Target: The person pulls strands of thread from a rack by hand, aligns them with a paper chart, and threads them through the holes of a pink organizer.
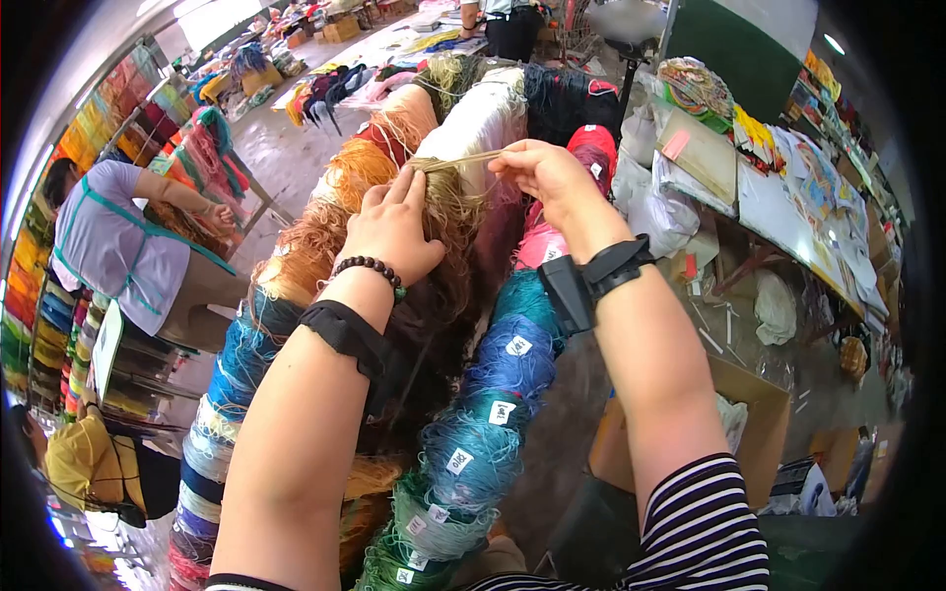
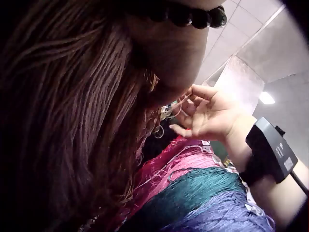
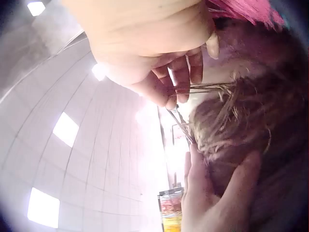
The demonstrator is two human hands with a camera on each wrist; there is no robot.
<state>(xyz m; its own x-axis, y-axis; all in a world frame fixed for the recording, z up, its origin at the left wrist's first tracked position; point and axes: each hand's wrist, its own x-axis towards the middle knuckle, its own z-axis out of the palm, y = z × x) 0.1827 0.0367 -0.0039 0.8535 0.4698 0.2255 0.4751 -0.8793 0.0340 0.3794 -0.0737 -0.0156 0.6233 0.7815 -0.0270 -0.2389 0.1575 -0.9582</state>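
An olive-brown hank of loose, stringy yarn (image 1: pixel 455 202) hangs just beside and beneath the fingertips of the left hand (image 1: pixel 389 231), its long axis running down toward the wearer. That hand is the nearer: its fingers lie extended against the hank's top, thumb spread apart. The right hand (image 1: pixel 547 177) pinches thin olive-brown strands (image 1: pixel 475 159) between thumb and fingers; they stretch sideways from the hank, roughly across its length. Beyond the left fingertips lies a thick white yarn bundle (image 1: pixel 483 113); fluffy orange yarn (image 1: pixel 355 175) sits left of that hand, and bright pink yarn (image 1: pixel 538 239) below the right hand.
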